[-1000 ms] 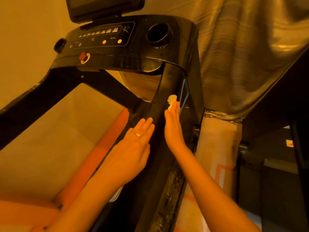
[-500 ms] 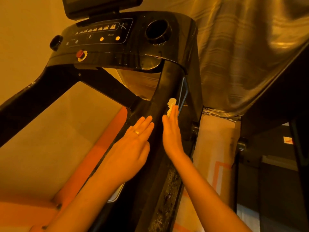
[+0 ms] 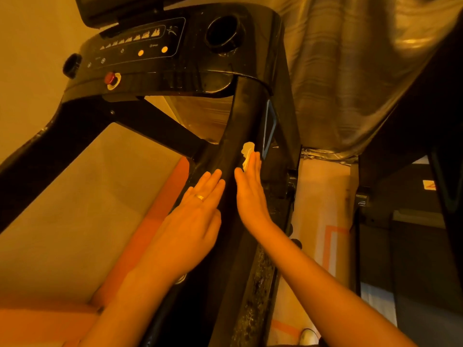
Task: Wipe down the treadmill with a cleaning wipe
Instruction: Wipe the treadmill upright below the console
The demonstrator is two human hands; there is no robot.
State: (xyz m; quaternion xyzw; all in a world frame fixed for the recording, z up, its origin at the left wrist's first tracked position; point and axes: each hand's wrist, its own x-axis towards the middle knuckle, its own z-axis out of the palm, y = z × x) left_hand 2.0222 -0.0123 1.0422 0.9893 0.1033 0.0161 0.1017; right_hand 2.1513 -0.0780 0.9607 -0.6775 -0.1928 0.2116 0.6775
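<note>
Right hand (image 3: 250,194) hides most of wipe (image 3: 248,149) (fingers straight).

Home exercise rm: treadmill (image 3: 175,78) close beside a draped curtain (image 3: 350,71).

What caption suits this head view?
Right hand presses a white wipe against the treadmill's black upright; left hand lies flat beside it.

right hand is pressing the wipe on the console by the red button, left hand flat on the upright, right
Not the console. The head view shows the right hand pressing the wipe on the black upright below the console, away from the red button. The left hand is flat on the upright.
</note>
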